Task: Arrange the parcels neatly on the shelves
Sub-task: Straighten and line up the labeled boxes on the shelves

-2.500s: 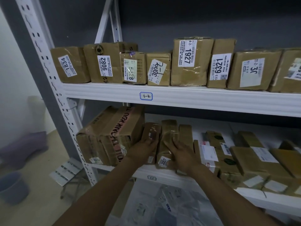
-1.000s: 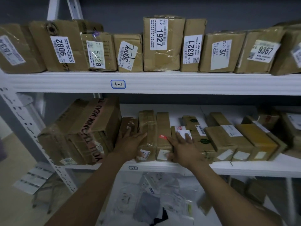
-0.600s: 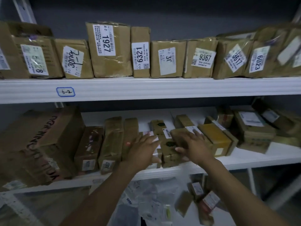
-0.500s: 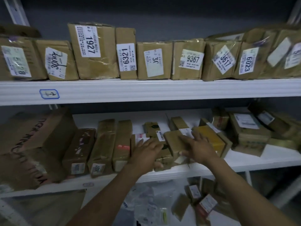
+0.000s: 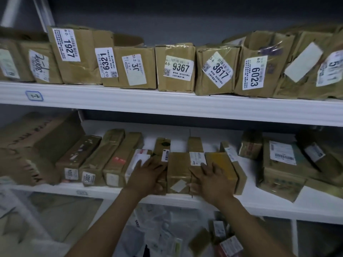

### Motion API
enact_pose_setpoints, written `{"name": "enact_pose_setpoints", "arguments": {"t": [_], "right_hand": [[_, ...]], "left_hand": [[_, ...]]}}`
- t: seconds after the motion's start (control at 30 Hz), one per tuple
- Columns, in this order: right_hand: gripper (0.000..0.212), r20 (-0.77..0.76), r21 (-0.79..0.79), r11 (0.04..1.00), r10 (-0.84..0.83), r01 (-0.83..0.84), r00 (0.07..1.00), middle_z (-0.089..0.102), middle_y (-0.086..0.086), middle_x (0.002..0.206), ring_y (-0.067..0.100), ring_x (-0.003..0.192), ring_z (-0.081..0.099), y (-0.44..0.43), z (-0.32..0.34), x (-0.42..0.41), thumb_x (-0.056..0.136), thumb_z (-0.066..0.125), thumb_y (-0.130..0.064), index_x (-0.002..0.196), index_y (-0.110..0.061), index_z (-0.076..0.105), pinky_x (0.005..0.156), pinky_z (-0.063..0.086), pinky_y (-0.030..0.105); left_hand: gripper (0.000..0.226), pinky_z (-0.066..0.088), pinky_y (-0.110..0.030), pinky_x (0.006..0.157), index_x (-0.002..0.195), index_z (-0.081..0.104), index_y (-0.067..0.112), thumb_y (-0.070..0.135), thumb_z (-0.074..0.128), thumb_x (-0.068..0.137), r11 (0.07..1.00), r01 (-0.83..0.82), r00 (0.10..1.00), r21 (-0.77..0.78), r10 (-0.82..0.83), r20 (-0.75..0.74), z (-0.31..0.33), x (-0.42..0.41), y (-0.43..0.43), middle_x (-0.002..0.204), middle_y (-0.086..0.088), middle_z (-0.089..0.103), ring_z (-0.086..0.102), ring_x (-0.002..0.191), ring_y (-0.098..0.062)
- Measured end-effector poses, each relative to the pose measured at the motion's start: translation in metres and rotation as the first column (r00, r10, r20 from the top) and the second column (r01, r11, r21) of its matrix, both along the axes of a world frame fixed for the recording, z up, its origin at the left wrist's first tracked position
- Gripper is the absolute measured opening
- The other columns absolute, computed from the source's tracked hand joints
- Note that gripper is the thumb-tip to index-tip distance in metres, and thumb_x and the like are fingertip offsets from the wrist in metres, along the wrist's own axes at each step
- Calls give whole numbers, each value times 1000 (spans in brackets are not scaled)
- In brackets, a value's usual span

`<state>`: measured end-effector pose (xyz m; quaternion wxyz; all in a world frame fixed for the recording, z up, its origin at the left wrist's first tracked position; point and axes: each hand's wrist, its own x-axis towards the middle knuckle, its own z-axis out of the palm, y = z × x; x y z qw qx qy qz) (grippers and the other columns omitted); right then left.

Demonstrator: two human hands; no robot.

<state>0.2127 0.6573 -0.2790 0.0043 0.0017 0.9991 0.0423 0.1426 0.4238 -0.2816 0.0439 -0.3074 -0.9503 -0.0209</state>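
Cardboard parcels on lower shelf | step: squaring mid row | L hand flat on white-label parcel, R hand flat on yellow box, fingers apart, nothing clamped; brown box btwn | next: prob. push together, flush w/ front edge | upper labels: 1927, 6321, 9367, 3617, 6023; lower: 3007

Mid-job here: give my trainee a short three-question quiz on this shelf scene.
1. True or false: the brown cardboard parcel labelled 9367 stands on the upper white metal shelf.
2. Which number is on the parcel directly right of it? A 1927 B 3617 C 6321
3. Fill in: the left hand and right hand flank a taped brown box on the ____ shelf.

Key: 1 true; 2 B; 3 lower.
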Motion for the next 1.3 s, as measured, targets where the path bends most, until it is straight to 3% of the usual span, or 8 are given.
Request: {"name": "enact_pose_setpoints", "arguments": {"t": [0.13,0.23,0.47,0.63,0.77,0.97,1.2,1.3], "right_hand": [[69,-86,-109,992,54,-64,995,38,-6,152,28,137,33,25,9,-2,85,12,-73,144,-44,32,108,27,36],[50,-242,-187,980,-115,71,964,40,-4,150,24,137,35,63,16,3,94,38,-59,140,-39,41,108,29,38],[56,-5,-620,749,-299,232,954,51,2,142,20,125,50,93,5,16,96,45,-50,145,-24,38,100,41,30],[60,-52,-574,786,-313,228,948,52,1,141,20,124,51,88,7,28,94,47,-53,147,-27,36,97,40,27],[74,4,-561,795,-274,229,962,58,2,133,23,111,61,93,14,31,91,46,-61,151,-30,16,89,49,34],[31,-308,-211,959,-249,189,918,66,0,103,20,90,62,155,29,51,94,49,-48,109,-25,62,65,39,26],[40,-370,-157,985,-125,70,920,54,16,137,34,124,52,280,15,57,79,73,-17,119,-16,68,105,41,40],[48,-242,-384,922,-45,-53,969,36,11,151,30,139,34,311,11,61,91,63,-20,138,-16,52,115,28,36]], "left_hand": [[89,24,-48,113,152,24,22,45,70,80,995,59,998,79,-59,-8,1,8,33,156,-10,29,32,140,-31],[81,19,-45,115,153,20,28,47,62,87,996,83,995,20,-82,-51,-1,13,55,161,-3,15,23,145,-27],[63,14,-28,117,150,27,30,37,56,95,975,38,997,217,-53,62,-7,14,63,160,6,18,15,147,-17],[63,23,-29,113,139,49,21,43,69,83,928,-62,985,366,-3,173,2,18,75,147,-1,43,35,137,-19],[78,27,-38,113,144,38,25,61,63,80,971,-32,995,237,7,104,7,20,104,148,-5,41,35,136,-24],[73,23,-35,112,148,32,24,57,56,87,954,158,983,255,-177,54,33,39,183,154,-4,30,25,140,-25],[70,26,-33,112,148,31,24,45,61,89,971,173,982,168,-182,45,39,53,301,152,-9,34,31,138,-27],[68,32,-41,108,147,27,32,45,60,89,980,124,983,156,-143,116,35,60,341,138,-8,50,41,129,-33]]}}
